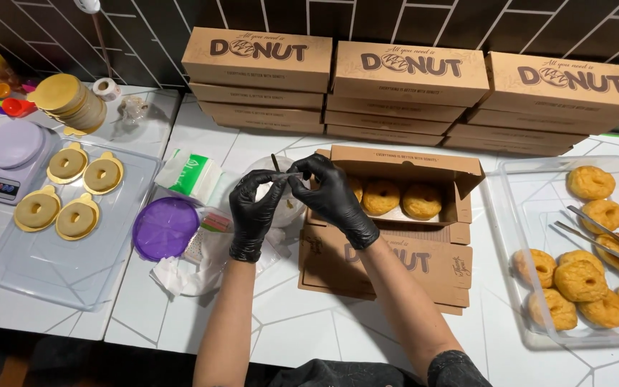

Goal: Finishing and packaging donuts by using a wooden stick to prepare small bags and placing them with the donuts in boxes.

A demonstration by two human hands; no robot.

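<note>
— What are the two gloved hands busy with?

— The left hand (254, 208) and the right hand (329, 192) meet above the table (309, 337), just left of the open donut box (402, 166). Each grip is pinching one end of a small clear strip (287, 174), thumb against forefinger. It may be a bit of film or a sticker; it is too thin to tell for sure.

— How would that handle?

— Very light and limp, I judge, and likely to curl or cling to the black gloves. Holding it by both ends keeps it flat, so the ends are the places to pinch.

— And what lies around it?

— Three glazed donuts (381, 196) sit in the box. A clear bowl (281, 188) lies under the hands, a purple lid (165, 228) to the left, and a clear tray (531, 287) with more donuts and metal tongs (603, 240) to the right.
</note>
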